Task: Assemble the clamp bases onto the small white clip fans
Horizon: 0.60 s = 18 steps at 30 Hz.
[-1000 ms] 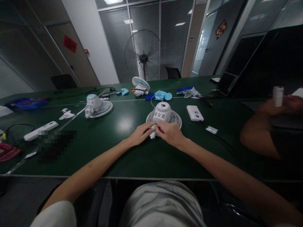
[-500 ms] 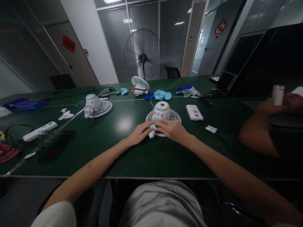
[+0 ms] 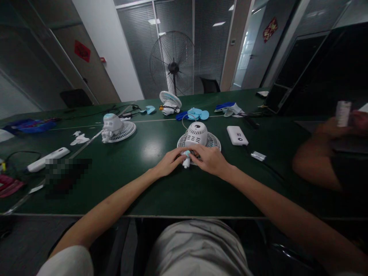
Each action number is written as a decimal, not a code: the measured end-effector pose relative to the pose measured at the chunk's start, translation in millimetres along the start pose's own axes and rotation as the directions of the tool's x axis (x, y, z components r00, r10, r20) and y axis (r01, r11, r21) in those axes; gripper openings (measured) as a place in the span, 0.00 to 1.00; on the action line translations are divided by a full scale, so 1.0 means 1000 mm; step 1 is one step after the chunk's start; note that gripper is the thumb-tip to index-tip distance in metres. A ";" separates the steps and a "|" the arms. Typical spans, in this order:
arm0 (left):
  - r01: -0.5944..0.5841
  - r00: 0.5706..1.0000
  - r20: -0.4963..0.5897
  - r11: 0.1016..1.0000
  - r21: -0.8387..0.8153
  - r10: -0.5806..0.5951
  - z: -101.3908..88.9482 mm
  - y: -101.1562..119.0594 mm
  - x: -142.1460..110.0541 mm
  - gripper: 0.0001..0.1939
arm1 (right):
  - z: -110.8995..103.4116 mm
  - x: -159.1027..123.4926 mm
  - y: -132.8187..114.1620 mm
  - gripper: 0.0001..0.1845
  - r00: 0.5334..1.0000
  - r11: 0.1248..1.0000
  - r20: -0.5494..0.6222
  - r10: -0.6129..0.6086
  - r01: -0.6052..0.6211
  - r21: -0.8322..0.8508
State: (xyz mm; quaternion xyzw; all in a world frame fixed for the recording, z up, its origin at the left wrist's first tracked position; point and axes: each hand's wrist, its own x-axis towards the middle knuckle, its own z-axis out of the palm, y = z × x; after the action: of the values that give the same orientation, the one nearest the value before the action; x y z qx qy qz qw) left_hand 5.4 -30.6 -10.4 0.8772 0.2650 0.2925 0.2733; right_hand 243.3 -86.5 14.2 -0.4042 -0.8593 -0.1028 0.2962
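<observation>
A small white fan head (image 3: 197,132) lies grille-down on the green table, its domed motor housing facing up. My left hand (image 3: 170,161) bends its fingers against the left side of the fan's neck (image 3: 186,162), a short white stem pointing toward me with a light blue part on top. From the other side my right hand (image 3: 212,159) curls its fingers around the same spot, against the foot of the housing. The fingertips of both hands nearly meet there, partly hiding what they pinch.
Another fan head (image 3: 112,128) lies to the left, and a third fan (image 3: 170,102) stands farther back. Blue fan blades (image 3: 196,114), work gloves (image 3: 229,109) and a white power bank (image 3: 237,135) lie around. At right, a person's arm (image 3: 316,157) holds a white object.
My right fingers have drawn back slightly from the neck, so more of the blue part and white stem shows. My left hand stays nearly in place. The view has shifted a little.
</observation>
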 end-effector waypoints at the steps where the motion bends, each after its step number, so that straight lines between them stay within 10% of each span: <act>1: 0.003 1.000 -0.004 1.000 0.000 -0.003 0.000 0.000 0.000 0.22 | -0.002 -0.001 0.003 0.18 0.999 0.999 0.022 -0.047 0.047 -0.009; 18: 0.005 1.000 0.002 1.000 0.020 -0.005 -0.001 0.004 -0.002 0.21 | -0.004 -0.002 0.003 0.13 1.000 0.998 0.002 -0.017 0.017 0.064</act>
State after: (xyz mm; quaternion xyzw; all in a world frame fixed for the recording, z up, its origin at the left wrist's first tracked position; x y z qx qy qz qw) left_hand 4.9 -34.5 -8.2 0.8794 0.2699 0.2885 0.2657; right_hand 248.1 -87.1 16.1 -0.3873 -0.8659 -0.0770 0.3070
